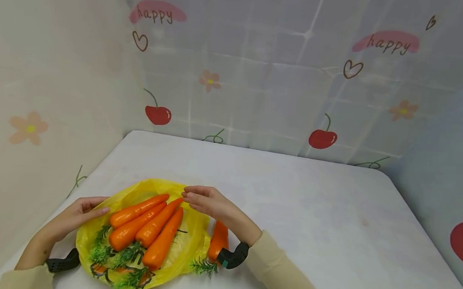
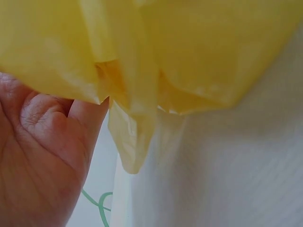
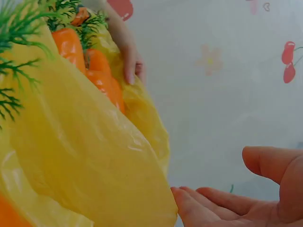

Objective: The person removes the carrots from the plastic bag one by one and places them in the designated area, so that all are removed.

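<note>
A yellow plastic bag [image 1: 197,247] lies spread on the table, with several orange carrots [image 1: 162,241] with green tops on it, tips pointing away. My left hand [image 1: 74,215] pinches the bag's left edge, thumb over the rim and fingers behind it. In the left wrist view the bag [image 2: 199,52] hides those fingertips. At the far right edge of the bag is my right hand [image 1: 212,203], its fingers straight and close to the carrot tips. The right wrist view has its fingertips right at the bag's edge [image 3: 156,189], with the thumb held apart.
Another carrot [image 1: 219,240] lies just right of the bag, partly hidden under my right forearm. The white table [image 1: 310,209] stretches away to the right and back. Printed curtains [image 1: 250,84] hang behind it and at both sides.
</note>
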A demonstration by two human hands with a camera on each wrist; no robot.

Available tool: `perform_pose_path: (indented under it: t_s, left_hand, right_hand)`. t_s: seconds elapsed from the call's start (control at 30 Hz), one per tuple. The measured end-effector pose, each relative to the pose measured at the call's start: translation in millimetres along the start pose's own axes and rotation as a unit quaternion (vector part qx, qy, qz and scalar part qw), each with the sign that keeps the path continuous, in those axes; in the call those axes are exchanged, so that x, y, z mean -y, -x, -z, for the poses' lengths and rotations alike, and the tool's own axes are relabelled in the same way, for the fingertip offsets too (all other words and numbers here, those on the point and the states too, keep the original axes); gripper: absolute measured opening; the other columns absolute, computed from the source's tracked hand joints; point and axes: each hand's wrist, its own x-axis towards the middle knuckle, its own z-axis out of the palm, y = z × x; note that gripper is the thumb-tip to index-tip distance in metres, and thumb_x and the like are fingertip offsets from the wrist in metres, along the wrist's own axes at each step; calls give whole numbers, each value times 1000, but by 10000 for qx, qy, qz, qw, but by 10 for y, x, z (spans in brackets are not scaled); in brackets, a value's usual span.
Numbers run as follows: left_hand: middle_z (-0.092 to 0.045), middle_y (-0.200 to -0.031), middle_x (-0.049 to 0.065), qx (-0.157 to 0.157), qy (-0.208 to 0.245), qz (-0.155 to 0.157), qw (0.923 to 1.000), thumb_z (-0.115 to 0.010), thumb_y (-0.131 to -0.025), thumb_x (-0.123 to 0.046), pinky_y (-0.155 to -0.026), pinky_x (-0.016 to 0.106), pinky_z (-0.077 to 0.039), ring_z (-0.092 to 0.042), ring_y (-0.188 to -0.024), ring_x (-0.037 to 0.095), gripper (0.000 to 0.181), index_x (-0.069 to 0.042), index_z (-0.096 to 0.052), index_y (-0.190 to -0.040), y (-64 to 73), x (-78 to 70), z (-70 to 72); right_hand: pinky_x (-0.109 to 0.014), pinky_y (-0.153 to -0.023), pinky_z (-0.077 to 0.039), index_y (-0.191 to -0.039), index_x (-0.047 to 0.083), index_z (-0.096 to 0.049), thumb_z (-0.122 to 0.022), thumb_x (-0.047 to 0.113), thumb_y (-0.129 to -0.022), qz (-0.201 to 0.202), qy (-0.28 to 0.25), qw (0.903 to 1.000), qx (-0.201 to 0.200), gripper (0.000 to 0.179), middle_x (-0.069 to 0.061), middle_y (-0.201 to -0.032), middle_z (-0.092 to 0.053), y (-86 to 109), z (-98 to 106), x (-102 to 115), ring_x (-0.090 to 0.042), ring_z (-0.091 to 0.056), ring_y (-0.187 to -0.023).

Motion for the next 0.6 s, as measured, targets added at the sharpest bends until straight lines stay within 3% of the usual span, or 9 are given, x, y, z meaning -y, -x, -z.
perform_pose_path:
  t_s: [0.17,0.43,0.6]
  left_hand:
    - [-58,-107,-20,-14,-39,34,10000,-46,-93,-14,-73,21,-48,-55,-94,-1,41,12,-43,-125,3,-7,5]
    - [-58,-108,-19,74,126,90,9999,-45,-93,-15,-74,24,-49,-56,-95,1,41,11,-43,-125,-19,-6,-11]
    - [-58,-105,-21,-75,-79,210,9997,-47,-92,-17,-74,20,-48,-54,-94,-3,42,11,-45,-124,-2,-24,-19]
  right_hand:
    - [-34,-97,-34,-133,-5,-34,-45,22,-94,-465,261,9985,72,50,-19,-133,-39,-61,-27,2,-25,-41,-121]
    - [-35,-93,-39,-126,-4,-46,-47,22,-93,-865,1110,9899,-147,42,-14,-125,-49,-181,-46,-74,-24,-47,-114]
    - [-34,-91,-41,-125,-2,-48,-47,22,-93,-971,1398,9853,-124,40,-12,-123,-50,-225,-74,-130,-24,-48,-113]
